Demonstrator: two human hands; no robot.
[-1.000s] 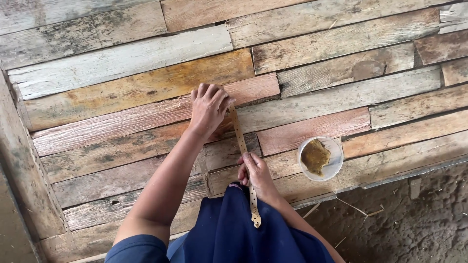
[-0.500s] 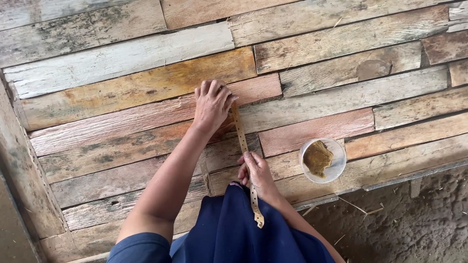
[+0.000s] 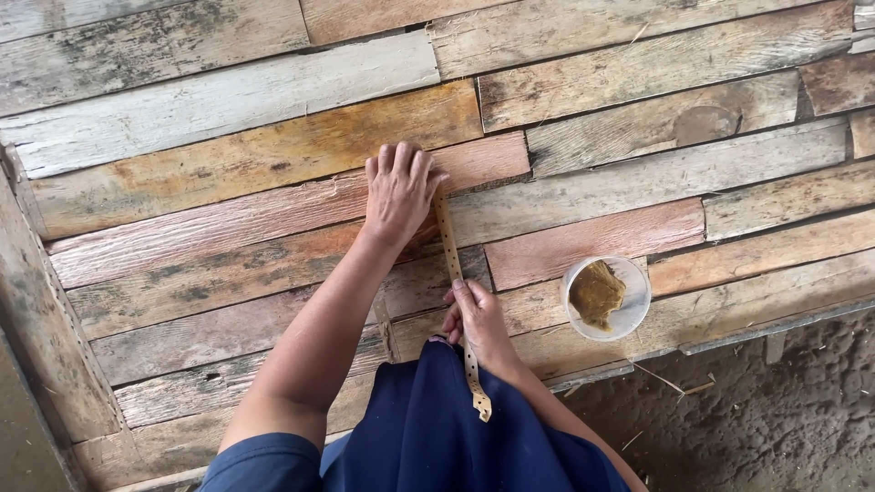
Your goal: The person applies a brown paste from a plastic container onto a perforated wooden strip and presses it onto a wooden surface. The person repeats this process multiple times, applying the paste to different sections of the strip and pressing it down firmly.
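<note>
A long, thin, tan strip with a row of small holes (image 3: 453, 264) lies stretched over a worktop of old wooden planks (image 3: 228, 164). It runs from the middle of the worktop towards its near edge and passes over that edge, so that its lower end rests on the dark blue cloth (image 3: 428, 437) on the person's lap.

The left hand (image 3: 401, 191) is at the far end of the strip, near the middle of the worktop. It lies palm down on a reddish plank, fingers a little bent, and the thumb side presses on the top end of the strip. Whether the fingers really grip the end or only press it flat, I cannot tell, because the hand covers it.

The right hand (image 3: 476, 319) is lower, close to the near edge of the worktop, just above the blue cloth. Its fingers are closed around the strip, with the thumb on top, so it grasps the strip at about the middle of its length. Between the two hands the strip is straight and looks tight.

To the right of the right hand, near but not touching it, a round pale bowl (image 3: 606, 297) stands at the near edge of the worktop. It holds a brownish-yellow lump. Beyond the edge, at the right, there is bare ground (image 3: 775, 410).
</note>
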